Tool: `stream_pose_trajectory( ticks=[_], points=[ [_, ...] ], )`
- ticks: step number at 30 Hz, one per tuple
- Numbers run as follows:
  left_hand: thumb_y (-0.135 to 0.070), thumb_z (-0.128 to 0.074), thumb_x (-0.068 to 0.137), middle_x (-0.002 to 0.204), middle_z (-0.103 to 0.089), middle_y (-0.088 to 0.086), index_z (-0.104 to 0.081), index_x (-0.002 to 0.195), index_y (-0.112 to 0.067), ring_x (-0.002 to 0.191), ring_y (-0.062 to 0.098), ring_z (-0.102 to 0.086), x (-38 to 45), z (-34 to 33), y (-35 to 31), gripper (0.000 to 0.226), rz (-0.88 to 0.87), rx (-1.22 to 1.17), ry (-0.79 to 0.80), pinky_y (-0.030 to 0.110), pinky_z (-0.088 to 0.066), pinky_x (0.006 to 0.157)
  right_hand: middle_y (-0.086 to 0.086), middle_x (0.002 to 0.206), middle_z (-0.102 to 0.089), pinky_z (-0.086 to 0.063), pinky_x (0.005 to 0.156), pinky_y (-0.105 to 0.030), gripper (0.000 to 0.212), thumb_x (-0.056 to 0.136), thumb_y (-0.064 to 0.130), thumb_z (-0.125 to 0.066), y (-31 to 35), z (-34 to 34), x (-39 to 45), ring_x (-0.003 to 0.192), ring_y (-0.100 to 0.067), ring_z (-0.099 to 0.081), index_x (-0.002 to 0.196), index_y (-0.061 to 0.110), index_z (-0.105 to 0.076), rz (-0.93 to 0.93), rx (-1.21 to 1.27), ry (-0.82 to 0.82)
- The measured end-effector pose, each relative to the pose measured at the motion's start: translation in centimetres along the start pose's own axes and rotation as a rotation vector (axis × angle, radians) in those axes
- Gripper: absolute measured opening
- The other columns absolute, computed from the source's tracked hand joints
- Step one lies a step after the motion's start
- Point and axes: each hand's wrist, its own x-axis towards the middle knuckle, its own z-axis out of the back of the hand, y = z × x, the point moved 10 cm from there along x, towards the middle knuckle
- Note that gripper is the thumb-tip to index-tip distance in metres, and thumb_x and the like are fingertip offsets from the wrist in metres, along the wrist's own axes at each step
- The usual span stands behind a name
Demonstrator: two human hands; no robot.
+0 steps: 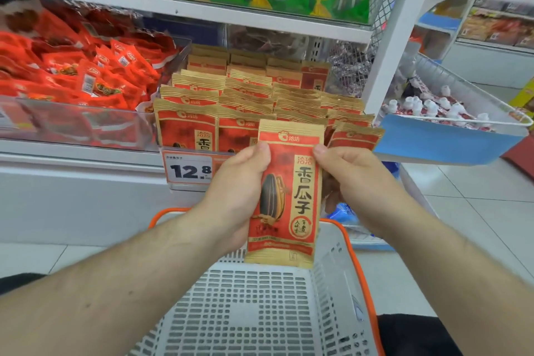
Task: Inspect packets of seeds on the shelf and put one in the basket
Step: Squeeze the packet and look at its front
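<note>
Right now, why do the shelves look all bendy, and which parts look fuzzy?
In the head view, the wide-angle lens bends the shelf edge and post. The seed packet, held by the left hand and right hand, is sharp; the red snack packs look softer, with glare on their clear bin front.

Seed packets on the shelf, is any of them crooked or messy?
Yes. The front-right packet leans sideways, while the other rows of seed packets stand straight. The packet held in both hands looks undamaged.

"12.8" on shelf tag (189,172); pkt (286,196) "香瓜子"
</note>
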Motion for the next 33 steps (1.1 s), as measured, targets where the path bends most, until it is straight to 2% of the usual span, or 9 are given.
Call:
stream_pose_trajectory(
  ticks=[3,7,15,19,22,25,27,30,33],
  points=[
    [-0.037,-0.036,0.107,0.101,-0.076,0.014,-0.065,0.119,-0.015,0.094,0.032,-0.074,0.2,1.1,-0.7,0.038,-0.017,-0.004,-0.074,0.054,-0.058,0.084,-0.005,0.068,-0.072,-0.046,0.052,-0.031,0.041,0.102,0.035,-0.046,-0.3,-1.0,-0.6,0.057,-0.02,-0.063,0.077,0.01,-0.068,-0.019,-0.09,0.074],
    [-0.04,-0.037,0.106,0.102,-0.076,0.014,-0.064,0.12,-0.016,0.094,0.034,-0.073,0.0,1.7,-1.0,0.039,-0.006,-0.003,-0.11,0.058,-0.057,0.085,-0.009,0.07,-0.073,-0.047,0.051,-0.03,0.039,0.102,0.031,-0.049,-0.3,-1.4,-0.8,0.054,-0.02,-0.062,0.084,0.003,-0.069,-0.01,-0.122,0.086],
    [-0.044,-0.036,0.106,0.096,-0.077,0.012,-0.065,0.116,-0.018,0.084,0.032,-0.075,-0.3,2.1,-0.5,0.039,0.051,-0.01,-0.123,0.05,-0.061,0.07,-0.017,0.074,-0.072,-0.05,0.055,-0.035,0.035,0.101,0.025,-0.05,0.1,-1.8,-0.7,0.054,-0.019,-0.063,0.089,-0.002,-0.07,0.041,-0.165,0.094],
    [-0.048,-0.036,0.105,0.095,-0.077,0.014,-0.063,0.121,-0.016,0.08,0.032,-0.075,-0.3,2.3,-0.1,0.045,0.112,-0.081,-0.145,0.047,-0.061,0.067,-0.01,0.072,-0.073,-0.049,0.051,-0.032,0.024,0.095,0.028,-0.061,0.2,-2.6,-1.4,0.054,-0.02,-0.063,0.1,0.006,-0.068,0.046,-0.115,0.208],
    [-0.048,-0.039,0.104,0.091,-0.077,0.011,-0.064,0.118,-0.016,0.076,0.029,-0.075,-0.3,2.7,-0.1,0.043,0.114,-0.071,-0.182,0.045,-0.062,0.065,-0.003,0.066,-0.072,-0.048,0.049,-0.029,0.008,0.097,0.018,-0.06,0.8,-2.8,-1.8,0.05,-0.016,-0.061,0.1,0.017,-0.067,0.113,-0.141,0.228],
    [-0.047,-0.039,0.105,0.089,-0.078,0.008,-0.065,0.113,-0.018,0.079,0.028,-0.076,-0.4,3.1,-0.2,0.04,0.085,-0.024,-0.218,0.047,-0.061,0.073,-0.014,0.069,-0.071,-0.05,0.051,-0.031,0.015,0.092,0.015,-0.066,1.4,-3.1,-2.2,0.054,-0.02,-0.064,0.106,0.02,-0.066,0.131,-0.171,0.262],
    [-0.047,-0.038,0.105,0.084,-0.078,0.005,-0.066,0.108,-0.021,0.075,0.024,-0.076,-0.5,3.4,-0.3,0.039,0.066,0.009,-0.242,0.042,-0.06,0.072,-0.022,0.071,-0.069,-0.054,0.052,-0.033,0.032,0.086,0.013,-0.074,1.5,-3.3,-2.5,0.056,-0.026,-0.065,0.114,0.023,-0.063,0.117,-0.207,0.29],
    [-0.047,-0.035,0.106,0.086,-0.078,0.0,-0.067,0.106,-0.023,0.084,0.021,-0.075,-0.3,3.5,-0.1,0.04,0.055,0.097,-0.254,0.041,-0.057,0.079,-0.015,0.074,-0.071,-0.06,0.062,-0.048,0.05,0.08,0.014,-0.08,1.5,-3.6,-2.8,0.061,-0.029,-0.069,0.12,0.034,-0.057,0.143,-0.34,0.27],
    [-0.044,-0.034,0.106,0.091,-0.078,0.001,-0.07,0.109,-0.021,0.093,0.022,-0.073,-0.1,2.9,0.9,0.042,0.108,0.134,-0.199,0.043,-0.053,0.085,-0.004,0.068,-0.071,-0.059,0.066,-0.048,0.05,0.079,0.02,-0.079,1.7,-3.8,-3.0,0.061,-0.02,-0.069,0.12,0.036,-0.057,0.195,-0.495,0.219]
  ],
)
